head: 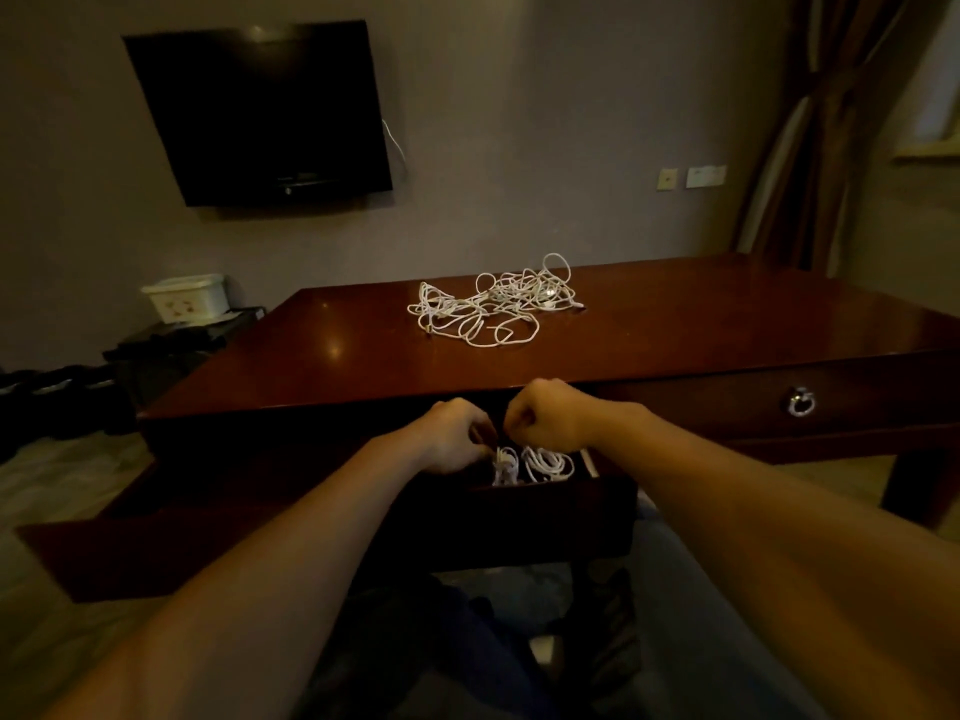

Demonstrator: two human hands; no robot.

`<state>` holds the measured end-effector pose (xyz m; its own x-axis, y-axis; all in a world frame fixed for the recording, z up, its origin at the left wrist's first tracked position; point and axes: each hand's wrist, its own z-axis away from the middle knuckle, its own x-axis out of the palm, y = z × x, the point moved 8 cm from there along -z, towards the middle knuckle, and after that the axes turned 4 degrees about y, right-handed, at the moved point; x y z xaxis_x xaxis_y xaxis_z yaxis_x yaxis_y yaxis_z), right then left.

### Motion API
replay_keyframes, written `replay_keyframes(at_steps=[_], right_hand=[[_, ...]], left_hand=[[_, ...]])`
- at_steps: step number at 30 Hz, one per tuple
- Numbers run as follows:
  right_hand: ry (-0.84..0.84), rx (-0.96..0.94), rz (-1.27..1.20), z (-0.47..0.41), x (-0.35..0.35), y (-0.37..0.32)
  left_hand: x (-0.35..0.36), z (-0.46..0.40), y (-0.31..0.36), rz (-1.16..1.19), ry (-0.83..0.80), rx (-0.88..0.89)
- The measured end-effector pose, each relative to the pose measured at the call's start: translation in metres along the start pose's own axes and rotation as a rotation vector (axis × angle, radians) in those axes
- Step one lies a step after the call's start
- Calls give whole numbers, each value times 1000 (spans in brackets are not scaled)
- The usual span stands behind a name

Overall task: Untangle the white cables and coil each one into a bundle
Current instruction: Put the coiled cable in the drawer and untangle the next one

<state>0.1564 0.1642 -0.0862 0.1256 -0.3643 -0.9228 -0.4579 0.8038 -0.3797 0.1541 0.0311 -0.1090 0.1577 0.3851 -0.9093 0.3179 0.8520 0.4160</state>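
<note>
White cables (496, 304) lie tangled on the desk (675, 324) beyond both hands, left hand (457, 439) and right hand (550, 415) curled over drawer bundles (545, 464), what they grip unclear; seat each bundle flat.

white cables (496, 304) tangled on desk, coiled bundles (535, 464) in drawer

both bare arms reach forward, side by side. the left hand (451, 438) is bent down with its fingers curled. the right hand (548, 415) is closed like a fist, knuckles up. the two hands are almost touching.
</note>
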Motion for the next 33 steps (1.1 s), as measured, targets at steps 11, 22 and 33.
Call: replay_keyframes(at_steps=[11, 22, 33], right_hand=[[223, 67, 102, -30, -70, 0], [126, 200, 12, -93, -66, 54], [309, 170, 138, -179, -70, 89]], left_hand=[[-92, -25, 9, -219, 206, 15], [-96, -92, -29, -129, 203, -46], [-95, -181, -52, -64, 385, -14]])
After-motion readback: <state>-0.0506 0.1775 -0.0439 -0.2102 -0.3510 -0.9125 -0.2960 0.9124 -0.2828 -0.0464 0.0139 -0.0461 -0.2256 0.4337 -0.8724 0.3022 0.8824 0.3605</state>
